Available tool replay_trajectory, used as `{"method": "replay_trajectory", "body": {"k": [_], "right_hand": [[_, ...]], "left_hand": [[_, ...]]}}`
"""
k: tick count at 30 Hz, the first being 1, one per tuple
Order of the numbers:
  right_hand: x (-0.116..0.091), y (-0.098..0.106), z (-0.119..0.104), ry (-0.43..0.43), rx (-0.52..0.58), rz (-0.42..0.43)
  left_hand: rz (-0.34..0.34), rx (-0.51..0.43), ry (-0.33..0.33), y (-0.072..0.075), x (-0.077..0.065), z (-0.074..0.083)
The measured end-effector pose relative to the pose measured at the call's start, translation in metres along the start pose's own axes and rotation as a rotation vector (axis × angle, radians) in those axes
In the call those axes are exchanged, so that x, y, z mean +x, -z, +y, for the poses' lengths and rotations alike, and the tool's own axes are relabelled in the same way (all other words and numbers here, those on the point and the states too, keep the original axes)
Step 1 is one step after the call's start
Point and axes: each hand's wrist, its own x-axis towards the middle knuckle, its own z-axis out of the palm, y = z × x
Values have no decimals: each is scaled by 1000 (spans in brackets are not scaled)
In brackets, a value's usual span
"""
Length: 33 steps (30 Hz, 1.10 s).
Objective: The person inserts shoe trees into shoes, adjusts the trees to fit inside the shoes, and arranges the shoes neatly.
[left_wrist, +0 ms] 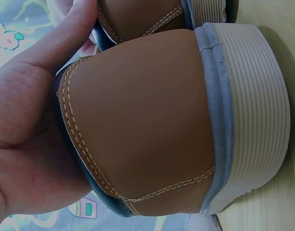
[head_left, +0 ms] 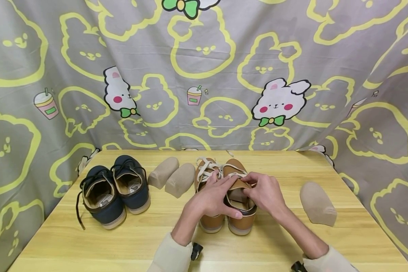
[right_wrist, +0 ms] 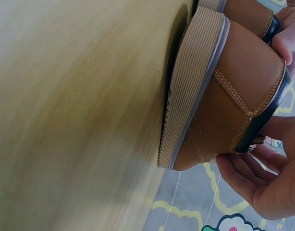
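Note:
Two brown shoes with pale laces stand side by side on the table, toes away from me. Over the right brown shoe (head_left: 240, 225) reaches my left hand (head_left: 208, 199), its thumb straight near the heel collar and a finger touching the tongue and laces. My right hand (head_left: 266, 193) pinches that shoe's right collar edge, thumb inside the opening and fingers outside. A greyish surface shows inside; I cannot tell whether it is lining or an insert. The left brown shoe (head_left: 211, 224) is partly covered by my left hand. The left wrist view shows the right shoe's heel (left_wrist: 138, 115) closely.
Two beige shoe-shaped inserts (head_left: 181, 180) lie left of the brown shoes. A third beige insert (head_left: 317, 204) lies at the right. Further left stands a pair of navy shoes (head_left: 110, 213) with dark laces. A patterned curtain (head_left: 217, 124) hangs behind the wooden table (head_left: 149, 241).

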Motion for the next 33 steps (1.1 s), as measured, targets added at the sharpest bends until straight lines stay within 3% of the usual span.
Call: {"method": "replay_trajectory", "body": {"k": [33], "right_hand": [[4, -6, 0, 61, -49, 53]], "left_hand": [[-1, -4, -2, -1, 0, 0]]}}
